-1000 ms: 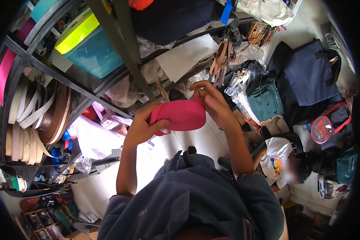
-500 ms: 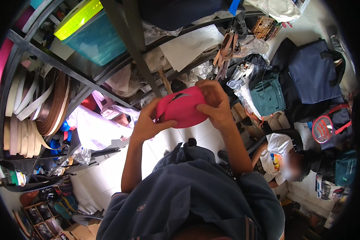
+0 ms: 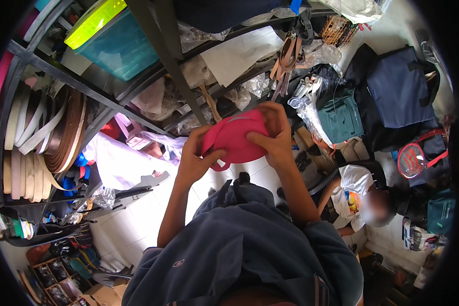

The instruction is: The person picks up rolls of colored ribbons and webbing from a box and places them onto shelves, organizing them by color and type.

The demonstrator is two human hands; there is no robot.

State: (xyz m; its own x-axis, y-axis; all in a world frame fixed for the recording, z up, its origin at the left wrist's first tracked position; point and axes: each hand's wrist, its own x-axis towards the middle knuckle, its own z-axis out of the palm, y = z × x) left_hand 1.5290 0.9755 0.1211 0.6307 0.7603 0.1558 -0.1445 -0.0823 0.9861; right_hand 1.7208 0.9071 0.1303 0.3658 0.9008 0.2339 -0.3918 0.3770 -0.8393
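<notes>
A bright pink piece of fabric, pouch-like in shape (image 3: 239, 140), is held up in front of my chest between both hands. A short grey strip, perhaps a zip, runs along its upper side. My left hand (image 3: 196, 155) grips its left edge, the thumb lying on the near face beside a small gap at the lower corner. On the right, my right hand (image 3: 274, 136) holds the other edge, its thumb pressed on the near face and its fingers curled behind. The fingertips behind the fabric are mostly hidden.
Dark metal shelving (image 3: 66, 76) at left carries rolls of webbing (image 3: 66, 135) and a teal box (image 3: 120, 48) with a yellow lid. Straps (image 3: 288, 61) hang ahead. Bags (image 3: 400, 86) line the right side. A seated person (image 3: 357, 194) is close by at right. Tiled floor (image 3: 132, 219) shows below.
The pink fabric piece has been tilted and reshaped: the dark gap by its grey strip no longer shows, and a small gap shows at its lower left. Both hands keep their hold.
</notes>
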